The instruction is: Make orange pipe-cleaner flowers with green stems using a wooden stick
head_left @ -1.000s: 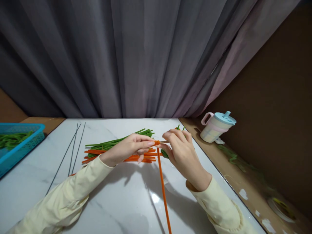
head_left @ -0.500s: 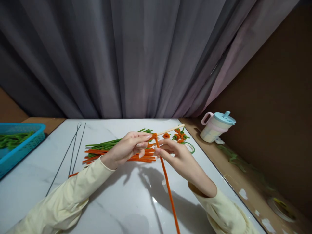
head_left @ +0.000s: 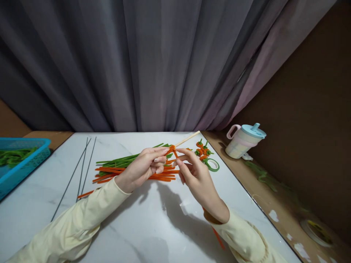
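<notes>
My left hand [head_left: 142, 166] is closed, pinching a pale wooden stick [head_left: 189, 138] with an orange pipe cleaner [head_left: 172, 148] wound round it. The stick's bare end points up and to the right. Thumb and fingers of my right hand [head_left: 196, 173] grip the same pipe cleaner just below the coil; its long tail passes behind that wrist and reappears lower down. Beneath the hands lie bundles of orange pipe cleaners [head_left: 161, 178] and green pipe cleaners [head_left: 116, 162], partly covered by my left hand. Several small orange pieces with green tops [head_left: 205, 150] sit beyond my right hand.
A green tape roll [head_left: 218, 166] lies near the orange pieces. Dark thin rods [head_left: 81, 171] and a blue basket [head_left: 45, 146] holding green strips are on the left. At the right stands a lidded cup [head_left: 243, 142], with another tape roll [head_left: 308, 233] nearer me.
My right hand has carried the pipe cleaner round, so its tail has swung from in front to behind the right wrist. The stick now tilts more steeply upward.
</notes>
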A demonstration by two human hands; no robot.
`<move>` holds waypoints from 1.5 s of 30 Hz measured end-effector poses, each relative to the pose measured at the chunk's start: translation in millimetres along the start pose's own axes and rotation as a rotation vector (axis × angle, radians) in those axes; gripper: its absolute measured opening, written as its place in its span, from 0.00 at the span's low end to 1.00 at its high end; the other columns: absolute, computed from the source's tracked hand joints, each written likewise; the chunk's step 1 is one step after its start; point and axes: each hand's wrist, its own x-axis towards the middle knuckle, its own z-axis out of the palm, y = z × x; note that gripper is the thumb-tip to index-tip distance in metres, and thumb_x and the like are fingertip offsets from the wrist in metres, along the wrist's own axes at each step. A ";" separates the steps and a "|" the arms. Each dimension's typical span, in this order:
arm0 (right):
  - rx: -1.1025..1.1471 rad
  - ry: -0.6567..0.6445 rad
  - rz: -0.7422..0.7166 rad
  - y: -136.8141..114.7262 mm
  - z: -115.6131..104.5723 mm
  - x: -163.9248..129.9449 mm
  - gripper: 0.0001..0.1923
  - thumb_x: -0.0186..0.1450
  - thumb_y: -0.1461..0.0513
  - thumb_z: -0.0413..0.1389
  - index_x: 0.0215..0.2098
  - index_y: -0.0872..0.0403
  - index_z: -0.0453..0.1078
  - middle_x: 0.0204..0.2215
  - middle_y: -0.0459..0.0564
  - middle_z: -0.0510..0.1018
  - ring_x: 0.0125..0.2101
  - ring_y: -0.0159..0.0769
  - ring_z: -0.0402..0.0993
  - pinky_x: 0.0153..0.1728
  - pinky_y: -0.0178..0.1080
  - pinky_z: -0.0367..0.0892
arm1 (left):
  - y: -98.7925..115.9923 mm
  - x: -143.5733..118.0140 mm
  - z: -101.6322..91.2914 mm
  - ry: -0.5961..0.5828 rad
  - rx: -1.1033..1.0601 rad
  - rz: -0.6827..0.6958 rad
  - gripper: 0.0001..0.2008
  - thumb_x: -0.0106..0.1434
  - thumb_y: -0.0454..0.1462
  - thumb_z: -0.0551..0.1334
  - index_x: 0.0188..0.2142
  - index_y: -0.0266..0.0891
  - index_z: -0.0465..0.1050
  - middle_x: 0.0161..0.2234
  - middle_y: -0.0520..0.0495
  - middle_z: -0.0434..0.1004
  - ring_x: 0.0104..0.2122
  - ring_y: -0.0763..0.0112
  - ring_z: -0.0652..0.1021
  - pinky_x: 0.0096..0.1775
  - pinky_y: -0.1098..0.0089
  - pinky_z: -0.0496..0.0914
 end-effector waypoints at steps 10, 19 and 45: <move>0.240 -0.031 0.163 -6.4 -4.1 2.9 0.14 0.64 0.57 0.53 0.47 0.50 0.64 0.31 0.43 0.71 0.12 0.18 0.58 0.12 0.28 0.49 | -1.0 -2.3 -1.4 -0.012 0.143 0.063 0.08 0.62 0.38 0.60 0.30 0.33 0.69 0.19 0.59 0.47 0.18 0.83 0.50 0.17 0.84 0.56; 0.246 -0.015 0.170 -7.6 -5.3 2.9 0.15 0.63 0.57 0.54 0.47 0.51 0.66 0.29 0.44 0.72 0.11 0.18 0.55 0.11 0.28 0.48 | 1.6 -5.3 3.8 0.029 0.264 0.084 0.10 0.61 0.40 0.60 0.31 0.34 0.70 0.19 0.58 0.49 0.16 0.83 0.55 0.17 0.81 0.58; -1.046 -0.119 -0.341 -7.1 -27.4 1.2 0.13 0.59 0.74 0.44 0.33 0.55 0.66 0.22 0.47 0.73 0.21 0.33 0.65 0.21 0.35 0.51 | -18.3 -7.3 -0.5 0.222 0.975 0.720 0.11 0.59 0.32 0.60 0.40 0.39 0.77 0.24 0.49 0.75 0.27 0.70 0.74 0.33 0.72 0.67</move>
